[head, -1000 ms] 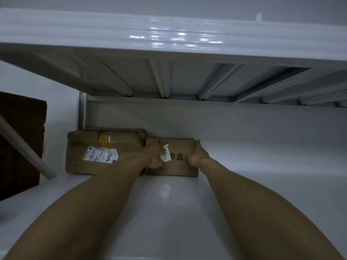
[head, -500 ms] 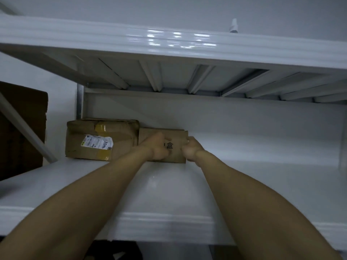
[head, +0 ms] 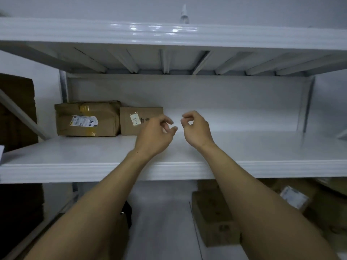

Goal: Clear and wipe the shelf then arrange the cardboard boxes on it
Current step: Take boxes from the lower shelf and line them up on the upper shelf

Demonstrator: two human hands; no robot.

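Left hand, right hand: mid-frame, above shelf, fingers loosely curled, holding nothing. Big box and small box side by side at back of shelf, left of centre.

Risks:
- next box pushed in hard could knock small box askew
- tall box could jam under upper shelf
- peeling label on big box may snag

Unclear:
- small box's lower right corner behind left hand
- floor boxes, lower right, dim, cut by arm
- dark stack, far left, cropped

shelf: white | larger box: brown, yellow tape, white label | smaller box: brown, white sticker
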